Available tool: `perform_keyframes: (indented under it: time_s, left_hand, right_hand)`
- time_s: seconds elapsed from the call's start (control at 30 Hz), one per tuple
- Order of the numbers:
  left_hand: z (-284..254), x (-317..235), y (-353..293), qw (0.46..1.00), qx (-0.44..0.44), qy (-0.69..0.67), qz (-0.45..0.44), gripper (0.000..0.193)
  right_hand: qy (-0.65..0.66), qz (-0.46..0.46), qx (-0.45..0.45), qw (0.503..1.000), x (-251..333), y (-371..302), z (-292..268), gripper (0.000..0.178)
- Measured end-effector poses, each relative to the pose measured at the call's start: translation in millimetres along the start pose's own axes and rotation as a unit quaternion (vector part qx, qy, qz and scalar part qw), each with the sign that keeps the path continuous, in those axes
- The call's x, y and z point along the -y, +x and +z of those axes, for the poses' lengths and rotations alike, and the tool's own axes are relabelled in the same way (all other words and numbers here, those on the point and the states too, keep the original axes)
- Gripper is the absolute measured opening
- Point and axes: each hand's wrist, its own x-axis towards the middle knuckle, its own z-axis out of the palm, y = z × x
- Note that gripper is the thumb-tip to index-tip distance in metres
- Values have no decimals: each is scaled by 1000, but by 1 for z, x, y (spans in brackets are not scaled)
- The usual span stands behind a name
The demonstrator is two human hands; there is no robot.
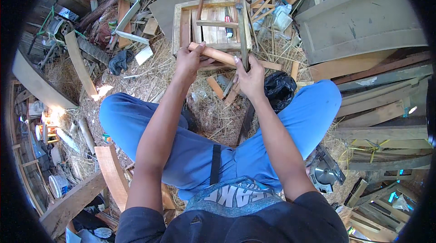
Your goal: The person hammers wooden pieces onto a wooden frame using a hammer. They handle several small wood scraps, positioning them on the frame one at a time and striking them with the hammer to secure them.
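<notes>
A short reddish wooden strip [213, 54] spans my two hands, tilted down to the right. My left hand [188, 62] is closed round its left end. My right hand [251, 78] grips the other end between thumb and fingers, and also has a long grey-brown handle, apparently a hammer's [243, 34], standing up from the fingers. Just beyond lies a wooden frame box [176, 29] with slats inside. A smaller wooden frame [213, 23] rests on it. A red-and-black handled tool [228, 22] lies on the slats.
Wood offcuts [215, 87] and straw cover the ground before me. A black plastic bag [280, 89] sits by my right knee, and a circular saw [324, 170] by my right thigh. Boards [379, 106] are stacked at right. Planks [111, 175] lean at left.
</notes>
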Motion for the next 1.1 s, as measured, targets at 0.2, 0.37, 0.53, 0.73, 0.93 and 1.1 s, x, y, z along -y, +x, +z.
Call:
perform_keyframes:
  time_s: [0.2, 0.37, 0.53, 0.73, 0.93, 1.1]
  left_hand:
    - [-1, -3, 3, 999, -31, -30, -27, 27]
    - [-2, -2, 4, 999, -42, -16, -30, 28]
    - [6, -5, -3, 1000, -20, -2, -23, 28]
    - [1, -4, 0, 1000, 10, 21, -13, 26]
    - [2, -9, -1, 1000, 5, 13, -14, 24]
    - [-2, -15, -2, 1000, -6, 18, 7, 24]
  right_hand:
    - [82, -15, 20, 996, 6, 1, 1, 15]
    - [18, -50, 36, 998, 4, 0, -1, 14]
    - [-104, -123, -32, 986, -7, 3, -4, 14]
    - [-154, -278, -58, 946, -4, 2, -8, 14]
    - [-86, -81, 18, 993, 0, -5, -9, 22]
    - [-94, -109, 10, 989, 16, 1, -9, 22]
